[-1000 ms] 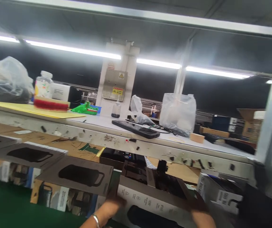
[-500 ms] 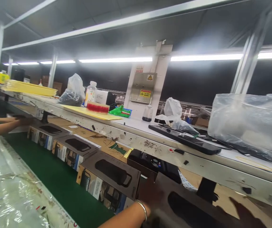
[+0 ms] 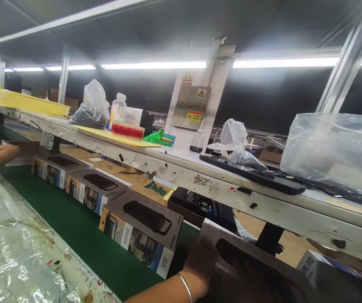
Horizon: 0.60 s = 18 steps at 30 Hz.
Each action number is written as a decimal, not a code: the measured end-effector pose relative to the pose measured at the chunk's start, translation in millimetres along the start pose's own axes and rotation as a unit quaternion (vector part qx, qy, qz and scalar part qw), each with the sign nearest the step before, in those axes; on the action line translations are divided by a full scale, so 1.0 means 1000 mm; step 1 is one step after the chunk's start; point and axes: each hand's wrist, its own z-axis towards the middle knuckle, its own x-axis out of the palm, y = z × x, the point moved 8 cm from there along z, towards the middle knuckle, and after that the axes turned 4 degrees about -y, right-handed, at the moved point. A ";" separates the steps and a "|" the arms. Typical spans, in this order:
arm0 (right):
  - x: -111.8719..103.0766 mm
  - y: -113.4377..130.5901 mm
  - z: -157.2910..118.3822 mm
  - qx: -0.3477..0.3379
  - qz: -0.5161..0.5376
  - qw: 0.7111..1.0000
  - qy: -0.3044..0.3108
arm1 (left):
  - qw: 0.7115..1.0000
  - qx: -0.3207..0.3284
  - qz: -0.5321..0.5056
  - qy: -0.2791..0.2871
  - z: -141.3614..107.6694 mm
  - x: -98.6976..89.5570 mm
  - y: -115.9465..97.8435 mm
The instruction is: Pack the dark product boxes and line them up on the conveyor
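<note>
My left hand [image 3: 200,265], with a silver bangle on the wrist, is at the left end of a dark printed carton [image 3: 256,261] at the lower right. Its fingers are dark and blurred against the carton's end and top edge, and look closed on it. I cannot make out my right hand; the far end of this carton runs into shadow at the bottom edge. Just left of my hand, apart from the held carton, a similar carton [image 3: 146,219] shows a black speaker-like shape on its lid. It rests on the green conveyor belt [image 3: 61,219].
Two more cartons, one a printed carton [image 3: 97,187], line the belt. A co-worker's hands [image 3: 19,153] reach in at far left. Above runs a shelf edge [image 3: 181,181] carrying bags, tape and a green toy. Another box [image 3: 310,265] is at right.
The carton at my left hand has shifted slightly away from its neighbour, widening the gap. A dark hand at the lower right is gone from view, and a grey box shows there.
</note>
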 end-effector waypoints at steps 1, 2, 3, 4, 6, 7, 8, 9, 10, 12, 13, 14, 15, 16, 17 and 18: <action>-0.002 0.001 0.000 -0.004 0.001 1.000 0.004 | 1.000 -0.005 0.010 -0.001 -0.001 -0.004 0.000; -0.004 0.003 0.000 -0.008 0.001 1.000 0.010 | 1.000 -0.008 0.018 -0.006 -0.002 -0.008 0.000; -0.005 0.005 0.000 -0.012 0.002 1.000 0.016 | 1.000 -0.008 0.025 -0.015 -0.003 -0.011 0.000; -0.006 0.007 -0.001 -0.013 0.002 1.000 0.024 | 0.999 -0.007 0.030 -0.023 -0.003 -0.014 0.000; -0.006 0.008 -0.003 -0.002 0.000 0.999 0.043 | 0.999 -0.005 0.036 -0.032 -0.002 -0.015 0.002; -0.005 0.010 -0.004 0.003 -0.003 0.999 0.053 | 0.999 -0.007 0.036 -0.034 -0.002 -0.015 0.003; -0.004 0.011 -0.005 0.007 -0.007 0.998 0.064 | 0.999 -0.008 0.038 -0.036 -0.001 -0.014 0.004; -0.002 0.012 -0.006 0.012 -0.010 0.997 0.073 | 0.999 -0.010 0.040 -0.036 -0.001 -0.015 0.004; 0.000 0.013 -0.007 0.016 -0.011 0.997 0.080 | 0.998 -0.012 0.042 -0.034 -0.002 -0.015 0.004; 0.005 0.017 -0.009 0.013 -0.008 0.996 0.088 | 0.998 -0.024 0.049 -0.032 -0.008 -0.016 0.006; 0.006 0.020 -0.010 0.005 -0.001 0.996 0.085 | 0.998 -0.031 0.054 -0.031 -0.014 -0.018 0.007; 0.007 0.024 -0.011 -0.009 0.014 0.997 0.078 | 0.997 -0.037 0.061 -0.031 -0.021 -0.019 0.008; 0.006 0.027 -0.012 -0.024 0.038 0.997 0.066 | 0.996 -0.040 0.070 -0.032 -0.029 -0.021 0.010; 0.003 0.029 -0.014 -0.036 0.067 0.996 0.049 | 0.996 -0.036 0.081 -0.031 -0.036 -0.023 0.011; -0.002 0.030 -0.015 -0.044 0.098 0.994 0.029 | 0.995 -0.029 0.092 -0.024 -0.042 -0.023 0.013; -0.009 0.029 -0.016 -0.046 0.127 0.991 0.009 | 0.995 -0.021 0.100 -0.011 -0.047 -0.022 0.016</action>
